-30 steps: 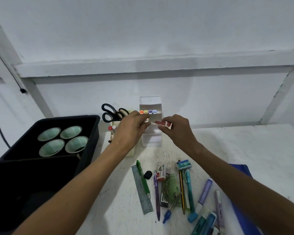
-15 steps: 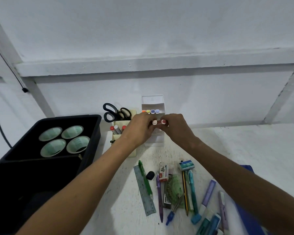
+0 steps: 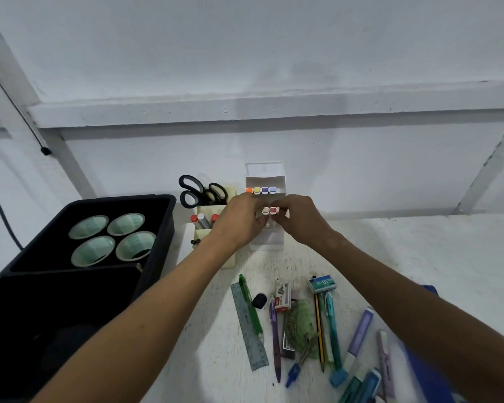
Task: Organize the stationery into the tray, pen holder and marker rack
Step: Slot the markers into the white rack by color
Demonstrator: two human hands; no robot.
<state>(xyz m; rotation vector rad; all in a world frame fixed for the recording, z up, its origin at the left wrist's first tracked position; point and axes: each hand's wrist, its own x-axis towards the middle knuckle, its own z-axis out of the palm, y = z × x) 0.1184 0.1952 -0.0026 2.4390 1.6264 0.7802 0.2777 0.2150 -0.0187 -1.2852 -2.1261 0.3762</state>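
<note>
At the table's far edge, our left hand (image 3: 239,221) and right hand (image 3: 300,219) meet at the marker rack (image 3: 264,177); both hands' fingers pinch markers (image 3: 269,210) in its second row.

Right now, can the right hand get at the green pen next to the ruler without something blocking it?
Probably yes. The green pen lies uncovered beside the ruler on the table, with nothing on top. The right hand is busy at the marker rack, though, and would have to pull back and cross towards the left.

A white marker rack (image 3: 264,181) stands upright at frame centre, four coloured caps in its upper row. Left of it, a cream pen holder (image 3: 213,212) with scissors (image 3: 200,191); a black tray (image 3: 160,228) at left.
</note>
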